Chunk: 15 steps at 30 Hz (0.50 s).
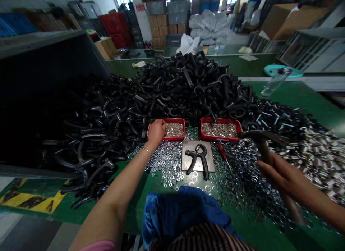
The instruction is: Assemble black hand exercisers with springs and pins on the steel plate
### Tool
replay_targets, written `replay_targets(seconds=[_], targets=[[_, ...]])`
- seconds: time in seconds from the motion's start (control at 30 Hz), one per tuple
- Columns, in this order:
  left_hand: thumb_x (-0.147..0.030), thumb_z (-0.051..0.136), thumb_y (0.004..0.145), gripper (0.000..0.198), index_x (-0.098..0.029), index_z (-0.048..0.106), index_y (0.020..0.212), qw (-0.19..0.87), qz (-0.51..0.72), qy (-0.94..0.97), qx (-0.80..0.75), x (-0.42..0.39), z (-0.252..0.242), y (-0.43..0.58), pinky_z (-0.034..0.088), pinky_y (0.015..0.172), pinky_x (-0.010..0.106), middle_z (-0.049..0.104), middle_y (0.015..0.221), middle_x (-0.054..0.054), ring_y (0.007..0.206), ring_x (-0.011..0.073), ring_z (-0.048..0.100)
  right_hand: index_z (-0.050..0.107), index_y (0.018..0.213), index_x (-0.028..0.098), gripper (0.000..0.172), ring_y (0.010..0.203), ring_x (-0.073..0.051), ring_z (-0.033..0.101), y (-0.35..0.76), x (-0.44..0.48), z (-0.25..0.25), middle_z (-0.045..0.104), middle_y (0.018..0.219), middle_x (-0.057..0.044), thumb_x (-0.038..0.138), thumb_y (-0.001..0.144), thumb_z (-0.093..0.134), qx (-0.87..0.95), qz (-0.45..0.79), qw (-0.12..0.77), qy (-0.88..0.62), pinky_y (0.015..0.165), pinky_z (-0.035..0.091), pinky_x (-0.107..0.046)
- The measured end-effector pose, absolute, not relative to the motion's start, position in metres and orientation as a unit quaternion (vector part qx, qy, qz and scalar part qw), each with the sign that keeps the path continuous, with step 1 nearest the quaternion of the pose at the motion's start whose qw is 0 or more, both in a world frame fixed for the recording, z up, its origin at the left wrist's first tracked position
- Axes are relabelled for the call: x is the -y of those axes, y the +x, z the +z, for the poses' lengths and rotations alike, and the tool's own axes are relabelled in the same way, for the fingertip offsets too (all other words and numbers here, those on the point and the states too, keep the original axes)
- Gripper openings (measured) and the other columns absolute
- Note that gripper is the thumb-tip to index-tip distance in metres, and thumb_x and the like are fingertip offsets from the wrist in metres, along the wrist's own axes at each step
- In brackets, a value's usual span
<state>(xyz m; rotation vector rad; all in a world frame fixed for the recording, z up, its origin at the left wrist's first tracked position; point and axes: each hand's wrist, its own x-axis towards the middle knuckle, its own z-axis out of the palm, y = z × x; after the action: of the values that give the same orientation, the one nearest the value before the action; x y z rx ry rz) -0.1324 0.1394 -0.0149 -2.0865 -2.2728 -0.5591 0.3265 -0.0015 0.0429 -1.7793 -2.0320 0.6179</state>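
My left hand [157, 130] is over the left end of a red tray [184, 129] of small metal parts. Its fingers are bent together and pointed down; their tips, and anything in them, are hidden. In my right hand [279, 172] is a hammer [265, 148], gripped by the handle and raised over the metal rings, slightly blurred. Between my hands a black hand gripper exerciser [199, 155] lies on a square metal plate [185, 163]. Right of the plate is a red-handled screwdriver [222, 151]. A second red tray [240, 127] holds small metal pins.
A big heap of black handle parts [185, 82] covers the table's far side and left. Loose washers [167, 161] and rings surround the plate. Silvery cylinders [320, 154] are piled at right. Behind are a clear bottle [276, 82] and a turquoise lid-like object [295, 73].
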Motion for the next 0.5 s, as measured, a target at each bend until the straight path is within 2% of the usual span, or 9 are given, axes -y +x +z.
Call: replay_targets(seconds=[0.1,0.17,0.27,0.4,0.43,0.5], targets=[[-0.022,0.048,0.095,0.019,-0.016,0.064,0.099,0.026,-0.248,-0.658,0.711,-0.136,-0.018,-0.129,0.044,0.091,0.037,0.068,0.102,0.013,0.100,0.0266,0.063,0.055,0.090,0.024,0.035,0.055,-0.018,0.057,0.272,0.013,0.051,0.060,0.065,-0.002,0.056,0.096,0.042,0.740,0.324,0.129,-0.575,0.051,0.044,-0.029],[-0.023,0.048,0.096,0.017,-0.016,0.063,0.099,0.031,-0.288,-0.660,0.693,-0.128,-0.016,-0.124,0.044,0.090,0.037,0.067,0.102,0.013,0.099,0.0264,0.062,0.053,0.087,0.023,0.036,0.055,-0.018,0.057,0.247,0.013,0.051,0.059,0.064,-0.001,0.054,0.098,0.037,0.757,0.311,0.138,-0.557,0.053,0.043,-0.028],[-0.025,0.050,0.096,0.013,-0.017,0.060,0.098,0.020,-0.344,-0.684,0.643,-0.106,-0.011,-0.110,0.044,0.091,0.037,0.066,0.100,0.009,0.099,0.0242,0.060,0.052,0.091,0.023,0.038,0.061,-0.020,0.061,0.226,0.004,0.043,0.064,0.071,-0.005,0.051,0.101,0.029,0.769,0.263,0.151,-0.563,0.058,0.044,-0.029],[-0.023,0.052,0.097,0.010,-0.018,0.059,0.094,-0.044,-0.361,-0.729,0.580,-0.077,-0.008,-0.086,0.043,0.092,0.036,0.066,0.094,0.005,0.095,0.0211,0.060,0.054,0.093,0.021,0.039,0.063,-0.022,0.063,0.216,-0.010,0.030,0.066,0.073,-0.006,0.053,0.100,0.033,0.798,0.295,0.047,-0.524,0.059,0.045,-0.030],[-0.023,0.052,0.097,0.010,-0.018,0.059,0.093,-0.062,-0.362,-0.732,0.574,-0.072,-0.009,-0.082,0.044,0.091,0.036,0.066,0.093,0.005,0.093,0.0206,0.060,0.054,0.093,0.021,0.039,0.062,-0.021,0.062,0.215,-0.012,0.029,0.065,0.070,-0.005,0.053,0.100,0.032,0.794,0.315,0.046,-0.517,0.058,0.044,-0.030],[-0.024,0.053,0.097,0.010,-0.018,0.060,0.093,-0.099,-0.372,-0.724,0.573,-0.065,-0.012,-0.074,0.045,0.087,0.035,0.066,0.092,0.005,0.091,0.0196,0.060,0.053,0.092,0.022,0.041,0.061,-0.020,0.061,0.216,-0.011,0.029,0.063,0.069,-0.004,0.053,0.101,0.027,0.776,0.319,0.104,-0.533,0.059,0.045,-0.029]])
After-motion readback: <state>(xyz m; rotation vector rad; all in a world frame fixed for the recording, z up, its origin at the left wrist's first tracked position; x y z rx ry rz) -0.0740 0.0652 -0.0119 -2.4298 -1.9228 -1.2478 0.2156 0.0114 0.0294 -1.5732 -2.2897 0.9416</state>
